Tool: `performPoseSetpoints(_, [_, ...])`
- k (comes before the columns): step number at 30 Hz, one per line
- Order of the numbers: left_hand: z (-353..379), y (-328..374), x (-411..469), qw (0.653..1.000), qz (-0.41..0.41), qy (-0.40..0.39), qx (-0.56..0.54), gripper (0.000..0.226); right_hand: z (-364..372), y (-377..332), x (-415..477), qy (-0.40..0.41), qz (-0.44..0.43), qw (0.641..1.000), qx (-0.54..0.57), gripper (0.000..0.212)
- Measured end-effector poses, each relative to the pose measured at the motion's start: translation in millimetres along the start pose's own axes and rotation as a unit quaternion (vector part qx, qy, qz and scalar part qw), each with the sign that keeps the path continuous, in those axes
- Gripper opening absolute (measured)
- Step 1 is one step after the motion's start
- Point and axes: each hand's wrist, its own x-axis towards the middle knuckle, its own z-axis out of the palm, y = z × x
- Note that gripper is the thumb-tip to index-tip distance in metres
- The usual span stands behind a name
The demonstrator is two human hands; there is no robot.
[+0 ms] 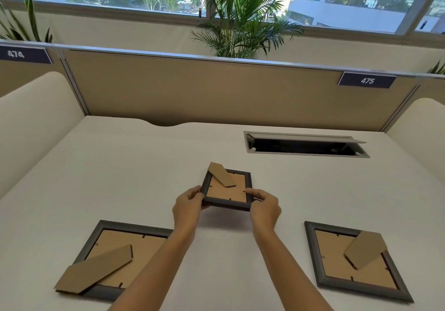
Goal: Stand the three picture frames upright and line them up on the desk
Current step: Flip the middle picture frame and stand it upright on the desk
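A small dark-grey picture frame (227,190) is held a little above the white desk (134,166), its brown back facing me and its cardboard stand folded out at the top left. My left hand (189,206) grips its left edge and my right hand (263,207) grips its right edge. A large frame (113,260) lies face down at the near left with its stand swung out over the corner. Another large frame (354,260) lies face down at the near right, stand half open.
An open cable hatch (305,145) is set into the desk at the back right. A beige partition (216,91) closes the far edge, with cream side panels left and right. A palm plant (243,21) stands behind the partition by the window.
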Motion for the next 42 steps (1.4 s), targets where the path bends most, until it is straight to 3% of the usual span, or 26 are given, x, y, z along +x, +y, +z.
performPoseSetpoints(3, [-7,11,-12,0.999,0.003,-0.014,-0.036,0.032,-17,-2,-4,-0.041,-0.016,0.999,-0.004,0.053])
performPoseSetpoints(6, [-13,21,-28,0.998,0.019,-0.029,-0.051,0.023,-31,-3,-11,-0.095,-0.052,0.994,0.019,0.041])
performPoseSetpoints(9, [-16,30,-46,0.997,0.035,-0.036,-0.061,0.011,-41,-6,-19,-0.087,-0.122,0.988,0.03,0.034])
performPoseSetpoints(12, [-19,36,-61,0.996,0.048,-0.031,-0.061,0.012,-51,-11,-29,-0.073,-0.174,0.981,0.048,0.038])
performPoseSetpoints(17, [-27,44,-81,0.996,0.071,-0.02,-0.045,0.021,-63,-10,-40,-0.04,-0.25,0.966,-0.046,0.031])
performPoseSetpoints(25, [-37,46,-103,0.998,0.044,-0.045,-0.024,0.018,-83,-7,-52,-0.066,-0.256,0.96,-0.096,0.021])
performPoseSetpoints(29, [-41,45,-114,0.995,0.079,-0.012,0.064,0.021,-95,-9,-60,-0.099,-0.237,0.963,-0.087,0.024])
performPoseSetpoints(36, [-40,31,-124,0.973,0.117,-0.071,0.184,0.043,-109,-5,-71,-0.118,-0.218,0.964,-0.098,0.027])
performPoseSetpoints(39, [-34,23,-128,0.979,0.076,-0.126,0.144,0.052,-110,-5,-73,-0.12,-0.216,0.963,-0.109,0.026])
performPoseSetpoints(42, [-34,11,-127,0.973,0.046,-0.182,0.138,0.082,-110,-4,-73,-0.124,-0.206,0.964,-0.114,0.026])
